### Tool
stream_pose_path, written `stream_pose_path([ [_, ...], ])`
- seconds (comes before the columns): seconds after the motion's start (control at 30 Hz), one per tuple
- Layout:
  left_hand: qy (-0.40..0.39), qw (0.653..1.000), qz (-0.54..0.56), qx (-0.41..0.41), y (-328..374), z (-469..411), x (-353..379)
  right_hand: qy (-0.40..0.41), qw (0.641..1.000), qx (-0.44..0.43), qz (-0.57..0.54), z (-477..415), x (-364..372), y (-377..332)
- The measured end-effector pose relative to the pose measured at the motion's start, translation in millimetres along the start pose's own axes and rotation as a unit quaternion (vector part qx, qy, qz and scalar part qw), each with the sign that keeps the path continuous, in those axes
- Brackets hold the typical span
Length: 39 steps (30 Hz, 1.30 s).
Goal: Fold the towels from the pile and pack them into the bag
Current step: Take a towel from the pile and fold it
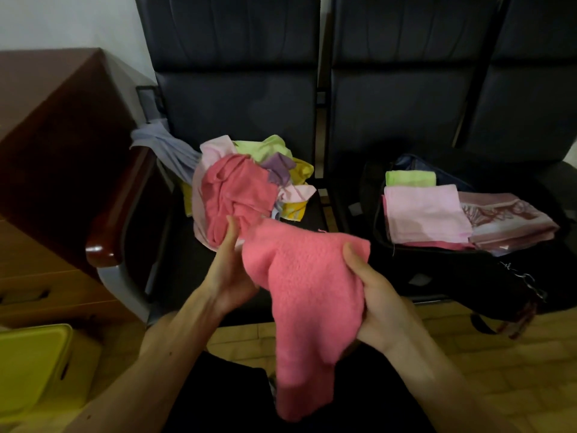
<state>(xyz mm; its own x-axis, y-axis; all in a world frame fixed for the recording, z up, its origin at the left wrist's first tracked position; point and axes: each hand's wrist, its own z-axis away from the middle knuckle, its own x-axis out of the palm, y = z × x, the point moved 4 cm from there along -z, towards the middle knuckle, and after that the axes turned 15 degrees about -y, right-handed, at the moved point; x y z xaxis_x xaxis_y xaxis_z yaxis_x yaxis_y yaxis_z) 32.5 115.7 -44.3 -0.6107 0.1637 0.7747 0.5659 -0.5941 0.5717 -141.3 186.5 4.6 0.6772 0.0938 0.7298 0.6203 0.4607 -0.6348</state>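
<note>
A bright pink towel (309, 295) hangs unfolded between my hands, its lower end drooping toward my lap. My left hand (229, 270) grips its left edge, thumb raised. My right hand (374, 295) pinches its upper right corner. Behind it, a loose pile of towels (246, 182) in pink, green, purple and yellow lies on the left black seat. On the right seat an open black bag (443, 270) holds folded towels: a pale pink one (424, 214), a green one (410, 178) and a patterned maroon one (509, 220).
A grey cloth (162, 145) drapes over the wooden armrest (118, 220) at the left. A brown wooden cabinet (53, 126) stands beyond it. A yellow plastic stool (31, 367) sits at the lower left. Tiled floor shows below the seats.
</note>
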Motion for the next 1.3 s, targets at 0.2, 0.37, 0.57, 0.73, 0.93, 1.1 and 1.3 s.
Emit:
stream_pose_path([
  [0.2, -0.137, 0.988, 0.042, -0.064, -30.3, 12.8, -0.5, -0.007, 1.000, -0.016, -0.013, -5.3, -5.9, -5.7],
  [0.37, -0.051, 0.981, -0.177, -0.054, -25.6, 16.8, 5.3, -0.066, 0.997, -0.017, -0.019, -6.3, -10.9, -4.0],
  [0.57, 0.079, 0.940, -0.331, -0.004, 8.4, 16.7, 4.2, 0.160, 0.931, -0.037, 0.326, -9.5, -41.7, -17.2],
  [0.73, 0.178, 0.924, -0.333, 0.054, 31.9, 7.3, 12.6, 0.121, 0.893, -0.098, 0.423, -16.9, -23.9, -50.7],
  [0.93, 0.144, 0.922, -0.349, 0.092, 68.1, 5.9, 41.2, 0.035, 0.841, -0.057, 0.536, -31.4, -3.8, -75.9],
  [1.1, 0.050, 0.843, -0.532, 0.060, 104.1, 18.0, 70.2, 0.028, 0.760, -0.056, 0.647, -38.1, 17.2, -100.3],
  [1.3, 0.041, 0.711, -0.695, 0.098, 127.9, 19.6, 88.5, 0.036, 0.678, -0.110, 0.726, -34.8, 42.9, -136.6],
])
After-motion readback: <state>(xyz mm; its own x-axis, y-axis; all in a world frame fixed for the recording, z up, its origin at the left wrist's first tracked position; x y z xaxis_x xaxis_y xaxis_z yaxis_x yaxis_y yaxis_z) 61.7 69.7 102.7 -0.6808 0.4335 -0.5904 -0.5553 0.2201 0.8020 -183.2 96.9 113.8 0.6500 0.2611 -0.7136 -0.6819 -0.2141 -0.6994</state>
